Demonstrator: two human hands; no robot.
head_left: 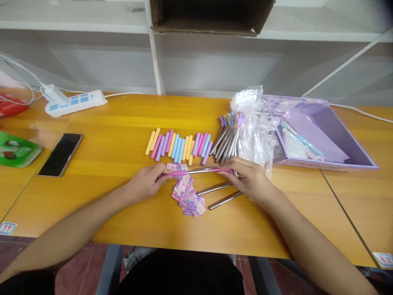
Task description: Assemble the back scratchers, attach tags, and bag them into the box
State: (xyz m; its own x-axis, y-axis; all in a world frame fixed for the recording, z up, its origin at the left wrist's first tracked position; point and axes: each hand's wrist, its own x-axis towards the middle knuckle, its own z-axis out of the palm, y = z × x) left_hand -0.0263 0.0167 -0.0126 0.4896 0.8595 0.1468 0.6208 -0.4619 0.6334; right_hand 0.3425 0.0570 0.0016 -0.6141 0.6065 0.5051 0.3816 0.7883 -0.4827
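Crosswise between your separated hands lies the metal rod, its long axis rising slightly toward your right. Your left hand grips its pink sleeve; your right hand pinches its pink end, so neither is nearer. Printed cards sit beneath, contact unclear, and two steel tubes lie by your right hand.
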